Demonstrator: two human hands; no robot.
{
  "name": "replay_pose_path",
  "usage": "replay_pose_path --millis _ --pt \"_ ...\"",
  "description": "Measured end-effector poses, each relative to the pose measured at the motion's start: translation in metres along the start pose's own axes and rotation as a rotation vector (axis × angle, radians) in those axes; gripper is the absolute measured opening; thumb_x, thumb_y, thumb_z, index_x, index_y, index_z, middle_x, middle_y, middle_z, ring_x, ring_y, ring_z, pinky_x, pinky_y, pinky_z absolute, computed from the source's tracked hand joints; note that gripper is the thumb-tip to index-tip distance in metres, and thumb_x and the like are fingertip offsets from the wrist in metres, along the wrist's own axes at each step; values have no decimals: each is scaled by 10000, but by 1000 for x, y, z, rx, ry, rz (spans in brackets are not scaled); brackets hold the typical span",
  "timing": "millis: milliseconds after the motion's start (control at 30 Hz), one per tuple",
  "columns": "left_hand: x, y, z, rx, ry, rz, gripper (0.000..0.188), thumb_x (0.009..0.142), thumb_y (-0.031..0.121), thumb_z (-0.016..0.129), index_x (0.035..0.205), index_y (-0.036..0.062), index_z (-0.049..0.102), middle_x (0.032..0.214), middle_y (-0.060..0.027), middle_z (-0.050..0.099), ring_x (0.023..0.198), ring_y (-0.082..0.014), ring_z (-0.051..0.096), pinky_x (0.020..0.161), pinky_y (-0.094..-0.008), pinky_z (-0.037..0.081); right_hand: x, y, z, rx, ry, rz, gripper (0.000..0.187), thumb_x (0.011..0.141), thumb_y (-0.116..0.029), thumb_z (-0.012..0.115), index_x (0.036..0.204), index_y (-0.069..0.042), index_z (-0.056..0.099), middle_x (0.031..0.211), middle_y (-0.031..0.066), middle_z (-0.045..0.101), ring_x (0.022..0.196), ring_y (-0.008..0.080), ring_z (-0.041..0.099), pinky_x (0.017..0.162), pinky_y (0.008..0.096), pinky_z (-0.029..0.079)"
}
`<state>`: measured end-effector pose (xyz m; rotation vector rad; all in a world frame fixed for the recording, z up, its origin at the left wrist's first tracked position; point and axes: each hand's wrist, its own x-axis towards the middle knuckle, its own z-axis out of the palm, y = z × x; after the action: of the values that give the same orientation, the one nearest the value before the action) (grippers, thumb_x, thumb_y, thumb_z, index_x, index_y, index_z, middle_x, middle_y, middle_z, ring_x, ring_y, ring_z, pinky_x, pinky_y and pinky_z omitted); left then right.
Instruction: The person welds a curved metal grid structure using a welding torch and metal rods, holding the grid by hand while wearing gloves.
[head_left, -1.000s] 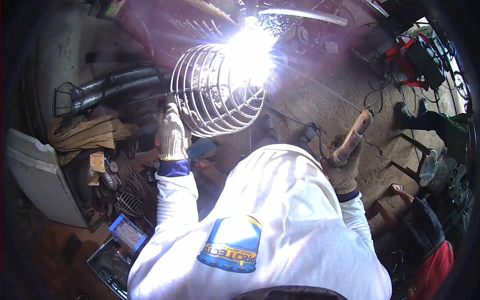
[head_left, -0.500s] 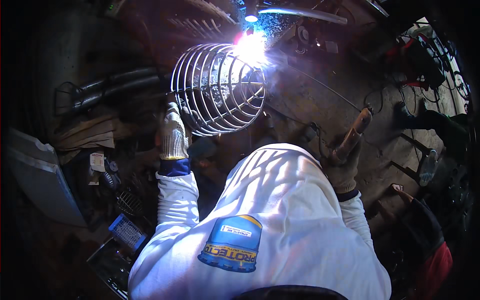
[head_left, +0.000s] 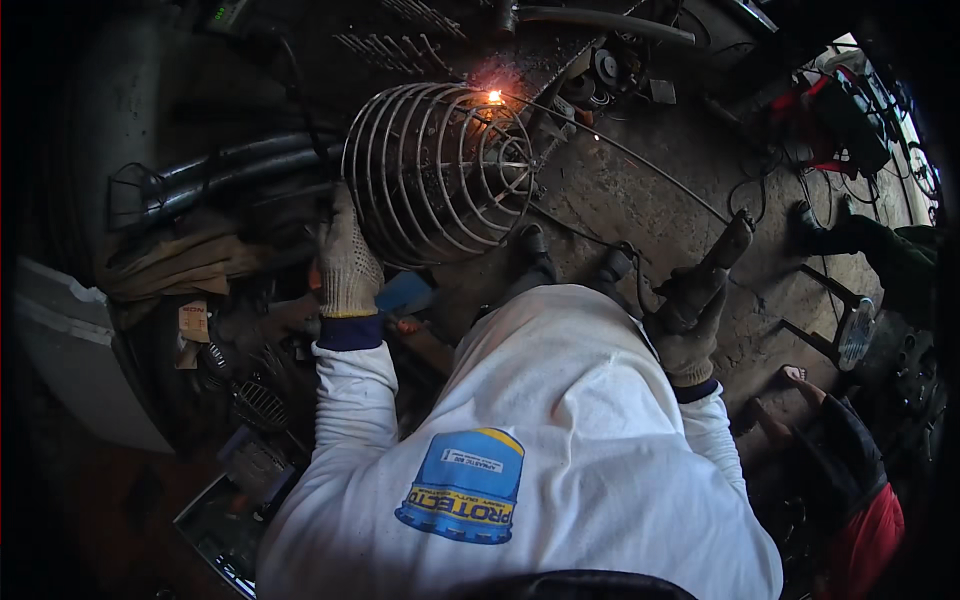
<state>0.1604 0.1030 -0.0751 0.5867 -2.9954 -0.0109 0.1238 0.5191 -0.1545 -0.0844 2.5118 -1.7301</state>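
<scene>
A domed cage of bent metal rods (head_left: pixel 462 165) lies on its side ahead of me, rounded end to the right. My gloved left hand (head_left: pixel 350 268) is closed at its near left edge; the fingertips are partly hidden. In my gloved right hand (head_left: pixel 690 345) is a welding electrode holder (head_left: pixel 727 245). A long thin welding rod (head_left: pixel 655 168) runs from its jaws up and left to the cage's far side. A small orange glowing spot (head_left: pixel 495 97) shows there, beside the rod's end. I cannot tell whether the rod touches the cage.
Thick pipes (head_left: pixel 230 165) and brown cloth (head_left: pixel 190 265) lie left of the cage. Short rods (head_left: pixel 395 55) rest beyond it. A cable (head_left: pixel 575 230) crosses the floor. On the right are a small metal stand (head_left: pixel 855 335) and another person's limbs (head_left: pixel 850 450).
The blinding white-blue welding arc has gone out, leaving a small orange glow, and the scene looks more evenly lit. My left hand has shifted slightly at the cage.
</scene>
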Motion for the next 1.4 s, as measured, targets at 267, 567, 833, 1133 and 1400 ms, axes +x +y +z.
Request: replay_pose_path --millis 267,567,833,1133,1400 --pt "0 -3 4 -59 -75 -72 794 730 85 810 1404 0 400 1229 -221 648 1133 -385 626 975 -424 497 -2 8 0 82 -31 36 927 591 -108 810 1399 -62 358 1150 114 584 983 238 637 845 393 535" --pt "7 11 -1 -551 -120 -369 858 701 107 837 1422 7 383 1272 -235 620 1169 -416 596 999 -446 480 -1 7 2 99 -41 33 954 588 -104 808 1422 -58 346 1125 101 575 978 234 625 853 395 527" --pt "10 10 0 -1356 -68 -788 855 714 94 827 1432 14 370 1272 -238 618 1173 -421 591 1002 -450 479 -2 7 3 101 -36 18 988 586 -129 819 1441 -63 328 1119 100 575 981 236 618 866 403 521" --pt "4 -20 34 -1713 79 -944 321 970 235 627 1215 32 585 1092 -123 695 888 -260 701 765 -383 592 -2 9 4 10 -10 -17 1000 580 -112 828 1441 -60 322 1098 99 593 954 236 628 848 408 526" --pt "6 5 17 -1527 32 -891 320 1048 366 486 1127 85 618 871 -50 670 674 -149 635 592 -280 529 5 -1 8 45 4 -204 750 714 -160 787 1347 -40 404 978 54 577 827 193 614 746 342 542"
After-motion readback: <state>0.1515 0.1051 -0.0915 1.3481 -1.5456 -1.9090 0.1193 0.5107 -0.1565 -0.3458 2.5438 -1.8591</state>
